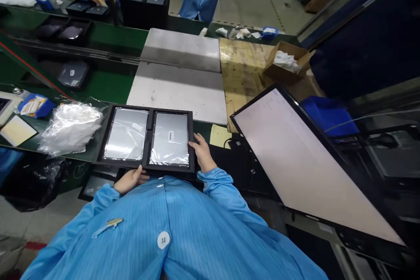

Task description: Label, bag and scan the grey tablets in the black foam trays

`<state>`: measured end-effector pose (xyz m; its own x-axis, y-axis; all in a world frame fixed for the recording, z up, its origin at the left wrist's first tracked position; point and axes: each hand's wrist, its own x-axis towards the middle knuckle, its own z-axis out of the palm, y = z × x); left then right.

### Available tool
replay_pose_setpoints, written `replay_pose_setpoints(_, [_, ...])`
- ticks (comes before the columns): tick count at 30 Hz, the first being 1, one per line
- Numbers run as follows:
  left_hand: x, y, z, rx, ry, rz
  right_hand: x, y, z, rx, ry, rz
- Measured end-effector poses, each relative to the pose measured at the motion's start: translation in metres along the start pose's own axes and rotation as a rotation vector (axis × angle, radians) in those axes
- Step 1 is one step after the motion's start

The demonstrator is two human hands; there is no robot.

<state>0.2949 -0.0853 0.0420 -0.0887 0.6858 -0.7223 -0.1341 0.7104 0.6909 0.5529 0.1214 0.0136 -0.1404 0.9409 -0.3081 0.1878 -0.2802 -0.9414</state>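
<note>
A black two-pocket tray point(148, 111) lies in front of me at the near edge of the green belt. Each pocket holds a grey panel in clear plastic: one on the left point(126, 134), one on the right point(169, 138) with a small barcode label. My right hand point(202, 153) rests against the tray's right rim, fingers curled on the edge. My left hand point(131, 179) grips the tray's near edge from below, thumb on top. My blue sleeves and coat fill the bottom of the view.
A heap of clear plastic bags point(69, 126) lies left of the tray. A large lit monitor point(305, 162) tilts at the right. Steel plates point(179, 87), a wooden board point(243, 70) and a cardboard box point(286, 63) lie beyond. Two people in blue coats stand across the belt beside more black trays point(146, 2).
</note>
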Motion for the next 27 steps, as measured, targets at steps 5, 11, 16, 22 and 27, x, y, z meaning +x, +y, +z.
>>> replay_pose_setpoints(5, [-0.028,0.047,-0.02,0.292,0.036,0.231,0.007,0.009,0.007,-0.03,-0.019,0.059])
replay_pose_setpoints(11, [0.034,0.12,-0.007,0.736,0.551,0.34,-0.001,0.008,0.011,-0.349,0.101,-0.069])
replay_pose_setpoints(16, [0.079,0.145,0.013,1.197,0.398,0.227,-0.016,-0.011,0.012,-0.63,0.308,-0.411])
replay_pose_setpoints(22, [0.076,0.144,-0.054,1.024,0.285,0.324,-0.037,-0.052,0.06,-0.388,0.068,-0.532])
replay_pose_setpoints(27, [0.066,0.12,-0.127,0.594,0.211,0.433,-0.026,-0.061,0.137,-0.202,-0.277,-0.22])
